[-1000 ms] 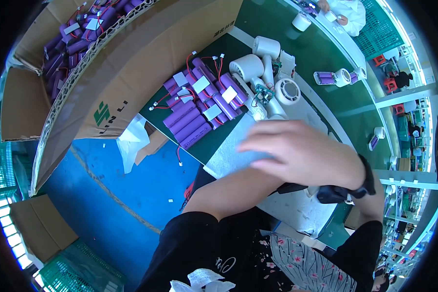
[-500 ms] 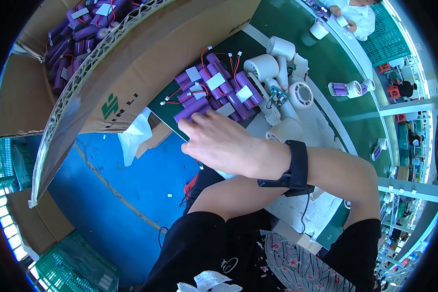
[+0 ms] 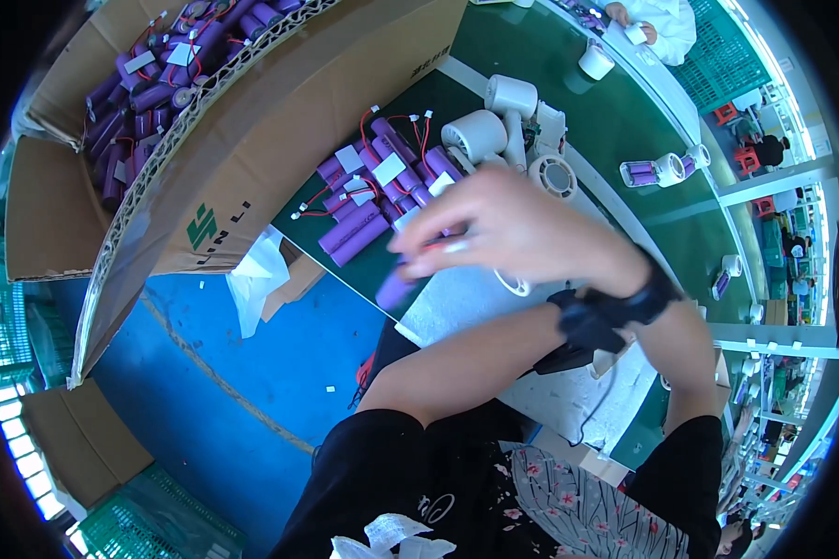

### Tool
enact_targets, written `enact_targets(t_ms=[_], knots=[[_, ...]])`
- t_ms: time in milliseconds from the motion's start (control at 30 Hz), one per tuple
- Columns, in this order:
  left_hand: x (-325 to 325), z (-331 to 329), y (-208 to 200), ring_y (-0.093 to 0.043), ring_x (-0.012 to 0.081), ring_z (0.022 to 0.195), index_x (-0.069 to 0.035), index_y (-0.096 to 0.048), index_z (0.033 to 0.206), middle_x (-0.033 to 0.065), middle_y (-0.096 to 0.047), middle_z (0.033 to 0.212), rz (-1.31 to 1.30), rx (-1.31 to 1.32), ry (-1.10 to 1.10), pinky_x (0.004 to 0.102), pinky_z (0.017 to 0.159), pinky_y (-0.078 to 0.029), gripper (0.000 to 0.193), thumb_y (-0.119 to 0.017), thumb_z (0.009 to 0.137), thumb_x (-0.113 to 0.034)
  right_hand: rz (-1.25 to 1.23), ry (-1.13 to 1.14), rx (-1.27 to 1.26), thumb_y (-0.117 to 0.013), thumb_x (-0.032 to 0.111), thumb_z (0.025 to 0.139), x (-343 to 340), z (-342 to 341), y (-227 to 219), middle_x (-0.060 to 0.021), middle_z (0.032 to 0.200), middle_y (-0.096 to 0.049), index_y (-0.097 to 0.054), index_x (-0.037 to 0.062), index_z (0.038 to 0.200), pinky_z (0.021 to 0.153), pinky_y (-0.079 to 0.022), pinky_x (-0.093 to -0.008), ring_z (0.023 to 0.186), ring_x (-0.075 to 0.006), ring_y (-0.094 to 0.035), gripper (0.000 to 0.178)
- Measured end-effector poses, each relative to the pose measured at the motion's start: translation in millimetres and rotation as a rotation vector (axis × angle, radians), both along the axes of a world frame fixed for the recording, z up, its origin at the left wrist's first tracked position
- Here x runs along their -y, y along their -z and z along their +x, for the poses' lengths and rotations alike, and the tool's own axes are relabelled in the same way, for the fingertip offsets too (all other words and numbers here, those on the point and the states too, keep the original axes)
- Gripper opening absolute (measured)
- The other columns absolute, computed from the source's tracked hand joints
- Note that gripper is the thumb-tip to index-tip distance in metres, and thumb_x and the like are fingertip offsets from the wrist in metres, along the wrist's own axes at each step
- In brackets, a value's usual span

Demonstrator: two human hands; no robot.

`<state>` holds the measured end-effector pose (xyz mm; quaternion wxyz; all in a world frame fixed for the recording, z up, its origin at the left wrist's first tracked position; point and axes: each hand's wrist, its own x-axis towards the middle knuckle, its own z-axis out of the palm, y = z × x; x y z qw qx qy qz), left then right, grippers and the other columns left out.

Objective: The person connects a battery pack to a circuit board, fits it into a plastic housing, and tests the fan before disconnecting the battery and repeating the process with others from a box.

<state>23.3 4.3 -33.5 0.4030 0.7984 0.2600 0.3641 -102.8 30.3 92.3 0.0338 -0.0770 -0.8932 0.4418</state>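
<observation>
My right hand, blurred by motion, is closed on a purple battery pack. The pack hangs below its fingers, and a white plug on a red wire shows against the hand. Just left of it lies a pile of purple battery packs with white labels and red-and-black leads. My left forearm passes under my right wrist, which hides the left hand and its fingers. White round-headed housings lie beyond my right hand, one showing a slotted ring.
A large cardboard box holding more purple packs stands at the left. A green conveyor belt runs along the right, carrying white units with purple cells. A co-worker's hands show at the far right. Green crates stand lower left.
My right hand has lifted a battery pack off the near edge of the pile and moved right with it. The view has shifted slightly.
</observation>
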Motion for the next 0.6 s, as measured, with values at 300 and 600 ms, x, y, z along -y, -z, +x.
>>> enact_targets(t_ms=[300,600], knots=[[-30.6,-1.4,-4.2,-0.064,0.0353,0.078,-0.006,-0.064,0.075,0.0145,-0.065,0.08,0.041,-0.079,0.035,0.044,0.07,-0.05,0.017,-0.077,0.066,-0.012,-0.55,0.716,-0.772,-0.063,0.027,0.092,6.5,197.1,-37.1,-0.0073,0.074,-0.051,-0.056,0.0073,0.072,0.066,-0.046,-0.0344,0.068,-0.0203,-0.053,0.029],[-30.9,1.1,-13.9,-0.063,0.0258,0.071,-0.003,-0.06,0.078,0.0113,-0.062,0.072,-0.062,-0.052,0.058,0.0372,0.065,-0.05,0.021,-0.077,0.071,-0.012,0.083,1.488,0.002,-0.066,0.014,0.09,52.9,317.0,56.0,-0.001,0.058,-0.052,-0.063,0.0053,0.085,0.043,-0.032,-0.0235,0.052,-0.0048,-0.05,0.011]])
